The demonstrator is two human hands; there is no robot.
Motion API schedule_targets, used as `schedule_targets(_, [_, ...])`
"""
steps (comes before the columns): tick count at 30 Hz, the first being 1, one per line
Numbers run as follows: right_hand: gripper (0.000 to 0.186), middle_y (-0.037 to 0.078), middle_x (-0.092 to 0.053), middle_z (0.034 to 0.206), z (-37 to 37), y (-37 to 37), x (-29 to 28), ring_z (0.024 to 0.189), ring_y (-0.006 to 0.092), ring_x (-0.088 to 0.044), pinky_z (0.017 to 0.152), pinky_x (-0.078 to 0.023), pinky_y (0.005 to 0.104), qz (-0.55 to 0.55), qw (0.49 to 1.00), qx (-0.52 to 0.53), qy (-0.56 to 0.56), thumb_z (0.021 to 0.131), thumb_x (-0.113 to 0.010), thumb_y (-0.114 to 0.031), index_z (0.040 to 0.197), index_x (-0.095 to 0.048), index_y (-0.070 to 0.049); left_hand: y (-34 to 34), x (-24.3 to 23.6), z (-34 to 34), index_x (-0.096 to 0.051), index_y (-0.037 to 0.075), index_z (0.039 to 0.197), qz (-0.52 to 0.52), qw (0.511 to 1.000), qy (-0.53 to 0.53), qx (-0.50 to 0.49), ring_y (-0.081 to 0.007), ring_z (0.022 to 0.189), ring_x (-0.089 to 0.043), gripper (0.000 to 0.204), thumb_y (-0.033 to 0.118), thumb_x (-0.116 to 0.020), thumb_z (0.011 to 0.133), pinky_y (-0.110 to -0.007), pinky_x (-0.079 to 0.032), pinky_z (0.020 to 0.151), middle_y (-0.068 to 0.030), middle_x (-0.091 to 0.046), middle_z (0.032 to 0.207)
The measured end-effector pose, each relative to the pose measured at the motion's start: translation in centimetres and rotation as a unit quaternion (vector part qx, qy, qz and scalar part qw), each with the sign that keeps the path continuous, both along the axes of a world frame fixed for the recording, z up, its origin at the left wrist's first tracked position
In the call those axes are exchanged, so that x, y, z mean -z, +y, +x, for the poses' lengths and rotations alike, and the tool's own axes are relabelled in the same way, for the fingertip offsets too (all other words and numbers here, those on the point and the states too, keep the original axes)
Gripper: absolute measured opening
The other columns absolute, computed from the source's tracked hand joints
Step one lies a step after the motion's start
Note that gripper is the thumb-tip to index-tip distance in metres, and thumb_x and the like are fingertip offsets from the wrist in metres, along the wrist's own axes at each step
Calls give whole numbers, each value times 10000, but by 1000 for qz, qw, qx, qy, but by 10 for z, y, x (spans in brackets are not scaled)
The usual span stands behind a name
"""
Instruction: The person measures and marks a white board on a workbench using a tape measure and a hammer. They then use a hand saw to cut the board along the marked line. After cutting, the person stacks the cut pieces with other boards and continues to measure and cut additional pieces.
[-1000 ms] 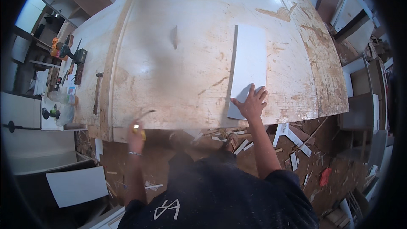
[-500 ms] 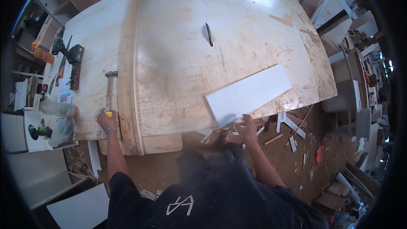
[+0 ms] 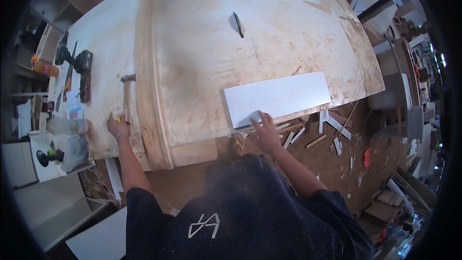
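A white rectangular board (image 3: 281, 95) lies flat near the front edge of the large worn worktable (image 3: 202, 67). My right hand (image 3: 264, 132) is open, fingers apart, its fingertips touching the board's near edge toward the left end. My left hand (image 3: 118, 126) is closed around a small yellow-and-black object (image 3: 119, 120), mostly hidden by the fingers. Just beyond that hand, a hammer (image 3: 127, 91) rests alongside a long wooden fence strip (image 3: 147, 67). A dark saw blade (image 3: 238, 25) sticks up through the tabletop, farther away than the board.
At left are a cordless drill (image 3: 72, 58), an orange drink bottle (image 3: 45, 68), a clear plastic bottle (image 3: 67, 126) and a green-black power tool (image 3: 49, 155). White offcuts (image 3: 337, 127) litter the floor at right. Stacked panels and cabinets surround the table.
The white board has turned to lie more nearly along the table's front edge, its left end shifting left. My right hand has moved left and up with it. My left hand moved slightly left.
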State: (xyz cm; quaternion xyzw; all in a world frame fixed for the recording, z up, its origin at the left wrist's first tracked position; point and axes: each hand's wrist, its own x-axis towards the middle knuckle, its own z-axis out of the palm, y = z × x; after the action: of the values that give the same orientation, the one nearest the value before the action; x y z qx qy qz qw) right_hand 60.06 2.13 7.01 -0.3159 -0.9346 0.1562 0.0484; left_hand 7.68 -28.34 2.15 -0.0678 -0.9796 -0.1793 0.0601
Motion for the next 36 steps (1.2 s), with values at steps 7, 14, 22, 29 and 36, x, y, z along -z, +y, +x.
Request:
schedule_targets(7, [378, 254, -648, 1182, -3, -8, 33, 1058, 387, -662, 866, -575, 452, -368, 866, 220, 258, 955, -650, -251, 1210, -561, 13, 160, -33, 87, -477, 29, 1451, 63, 948, 105, 293, -409, 1378, -418, 744, 392, -760, 868, -489, -348, 1156, -266, -448, 1478])
schedule_targets(14, [448, 300, -669, 1053, -13, 23, 26, 885, 364, -736, 680, -631, 386, -592, 619, 436, 277, 1066, -491, -279, 1141, -454, 161, 342, -18, 308, -514, -49, 1356, -88, 859, -115, 491, -392, 1345, -466, 688, 452, -677, 913, -455, -369, 1140, -259, -531, 1398])
schedule_targets(22, [395, 227, -651, 1163, -8, 19, 58, 1148, 362, -628, 1019, -487, 491, -722, 445, 330, 414, 1024, -445, -289, 1237, -507, 38, 286, -155, 317, -564, 62, 1173, -75, 730, -171, 657, -367, 972, -671, 442, 298, -743, 845, -467, -567, 779, -203, -617, 1104])
schedule_targets(29, [452, 194, -602, 1298, -96, -40, 13, 1132, 284, -601, 955, -504, 432, -774, 436, 224, 401, 1065, -458, -364, 1360, -456, -22, 229, -189, 207, -607, 120, 1328, -26, 687, -154, 709, -306, 1035, -660, 541, 423, -686, 887, -433, -551, 860, -141, -615, 1057])
schedule_targets(36, [398, 224, -688, 1086, -190, -100, 36, 961, 318, -700, 813, -581, 424, -721, 546, 299, 306, 1057, -503, -330, 1193, -547, 41, 238, -67, 34, -660, 116, 1294, -114, 730, -230, 633, -345, 1266, -546, 454, 376, -660, 922, -440, -407, 1095, -182, -639, 1279])
